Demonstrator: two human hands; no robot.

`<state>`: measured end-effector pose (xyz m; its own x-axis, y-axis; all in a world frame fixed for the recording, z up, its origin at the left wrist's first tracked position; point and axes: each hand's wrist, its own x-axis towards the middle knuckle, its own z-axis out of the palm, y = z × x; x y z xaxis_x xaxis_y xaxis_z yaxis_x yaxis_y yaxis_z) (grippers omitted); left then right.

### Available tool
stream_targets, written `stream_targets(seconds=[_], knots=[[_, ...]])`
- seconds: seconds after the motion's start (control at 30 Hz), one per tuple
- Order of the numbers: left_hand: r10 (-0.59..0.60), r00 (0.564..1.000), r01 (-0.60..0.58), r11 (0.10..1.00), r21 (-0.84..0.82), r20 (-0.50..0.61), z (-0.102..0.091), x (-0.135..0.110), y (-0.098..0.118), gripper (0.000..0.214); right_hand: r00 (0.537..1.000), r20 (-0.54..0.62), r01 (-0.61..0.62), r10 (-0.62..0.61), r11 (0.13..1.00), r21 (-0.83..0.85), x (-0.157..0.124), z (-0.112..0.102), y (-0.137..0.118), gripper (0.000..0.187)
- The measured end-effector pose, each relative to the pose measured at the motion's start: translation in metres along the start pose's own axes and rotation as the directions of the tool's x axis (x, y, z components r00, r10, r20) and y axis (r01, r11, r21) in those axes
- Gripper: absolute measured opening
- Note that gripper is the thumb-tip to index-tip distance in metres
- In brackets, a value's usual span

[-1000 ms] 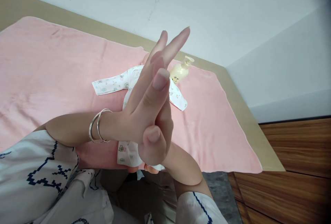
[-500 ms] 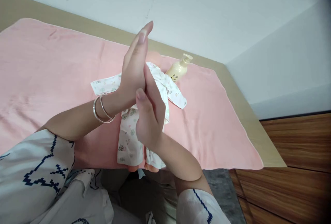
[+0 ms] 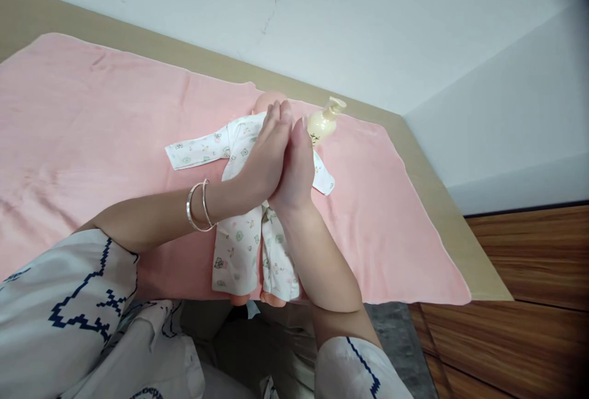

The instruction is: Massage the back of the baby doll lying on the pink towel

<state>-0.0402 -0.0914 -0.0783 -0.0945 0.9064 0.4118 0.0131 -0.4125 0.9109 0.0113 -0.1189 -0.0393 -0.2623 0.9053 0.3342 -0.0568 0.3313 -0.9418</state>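
Note:
My left hand (image 3: 267, 153) and my right hand (image 3: 297, 169) are pressed palm to palm in the air. Both have their fingers stretched out, and neither shows anything held. Two silver bangles (image 3: 197, 205) circle my left wrist. Below lies a baby doll in a white printed outfit (image 3: 237, 251), its head (image 3: 270, 101) toward the wall and its feet (image 3: 273, 299) at the near edge. My hands hide much of its chest and one sleeve. Beside the head stands a pale yellow pump bottle (image 3: 323, 121), partly covered by my right fingers.
A pink blanket (image 3: 115, 123) is spread over a light wooden table (image 3: 437, 202). Behind the table rises a white wall (image 3: 184, 6). To the right is a brown wood-grain cabinet (image 3: 529, 251).
My palms have slid against each other: the left hand has come down and back toward me, the right has moved up and outward, so the fingers now nearly line up.

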Motion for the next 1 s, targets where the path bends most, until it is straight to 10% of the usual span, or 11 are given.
stream_targets(seconds=[0.23,1.0], knots=[[-0.178,0.97,0.185,0.982,-0.027,0.168,-0.009,-0.025,0.052,0.051,1.0,-0.001,-0.007,0.007,0.976,-0.217,0.013,-0.022,0.027,0.076],[-0.324,0.921,0.366,0.911,-0.191,0.218,-0.015,-0.033,0.071,0.033,0.997,-0.048,0.041,-0.062,0.931,-0.363,0.017,-0.03,0.012,0.07]])
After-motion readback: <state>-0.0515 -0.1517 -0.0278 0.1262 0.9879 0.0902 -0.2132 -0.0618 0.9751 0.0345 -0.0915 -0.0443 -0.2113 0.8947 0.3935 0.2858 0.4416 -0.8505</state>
